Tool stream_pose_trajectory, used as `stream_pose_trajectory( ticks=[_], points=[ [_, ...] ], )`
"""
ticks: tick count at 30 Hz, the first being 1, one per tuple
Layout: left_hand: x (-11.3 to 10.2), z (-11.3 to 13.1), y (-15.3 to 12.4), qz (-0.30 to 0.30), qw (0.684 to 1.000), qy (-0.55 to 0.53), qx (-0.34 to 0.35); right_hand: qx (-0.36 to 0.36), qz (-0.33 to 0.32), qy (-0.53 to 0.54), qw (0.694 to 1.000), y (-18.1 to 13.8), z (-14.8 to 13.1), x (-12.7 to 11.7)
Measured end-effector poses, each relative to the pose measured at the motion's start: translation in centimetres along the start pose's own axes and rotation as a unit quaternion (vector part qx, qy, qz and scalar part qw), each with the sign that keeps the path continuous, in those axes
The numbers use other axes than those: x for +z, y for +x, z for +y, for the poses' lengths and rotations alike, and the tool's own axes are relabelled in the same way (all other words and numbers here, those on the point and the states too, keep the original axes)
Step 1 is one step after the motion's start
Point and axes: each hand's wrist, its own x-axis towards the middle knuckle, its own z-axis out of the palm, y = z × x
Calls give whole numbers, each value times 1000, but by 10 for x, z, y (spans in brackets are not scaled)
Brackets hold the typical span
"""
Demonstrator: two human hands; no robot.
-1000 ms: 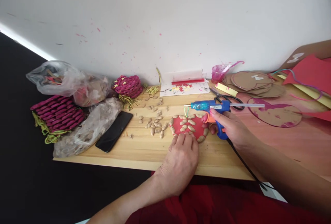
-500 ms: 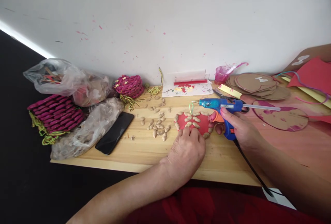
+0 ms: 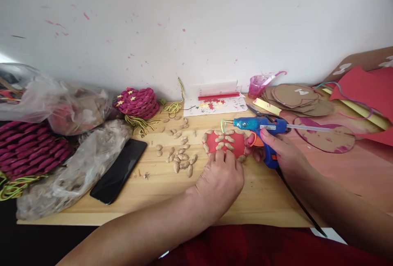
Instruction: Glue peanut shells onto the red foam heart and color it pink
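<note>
On the wooden table, close to its front edge, a piece of red card is laid flat, with peanuts set along its outline and in two short columns across its middle. A thin green-yellow loop is seen at the card's far edge. A blue glue gun is gripped in the right hand, the fingers wrapped round its handle and orange trigger, and its nozzle is pointed leftwards, near the loop. The left hand is lowered over the near edge of the card with its fingers bunched and bent; the fingertips are hidden behind the knuckles, so whether anything is pinched there cannot be told. To the left of the card, loose peanuts are scattered, and beyond them a black phone is laid beside a cloudy plastic bag. Farther back, red and yellow stars are spread on white paper. Black-handled scissors are placed behind the glue gun, and a pink-stained cup is stood near a stack of cardboard shapes.
</note>
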Motion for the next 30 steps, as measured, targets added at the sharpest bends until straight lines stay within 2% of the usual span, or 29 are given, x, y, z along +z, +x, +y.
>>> stream_pose_trajectory(
  ticks=[13,19,23,30],
  points=[
    [9,3,-4,56,998,-12,-35,60,7,-28,998,1,6,-5],
    [5,2,-5,46,999,-14,-23,66,7,2,998,-1,0,0],
    [4,0,-5,44,999,-11,-9,79,29,14,996,-6,-9,6],
    [2,-4,-6,47,999,-6,0,128,22,85,988,-9,-11,6]
  ],
)
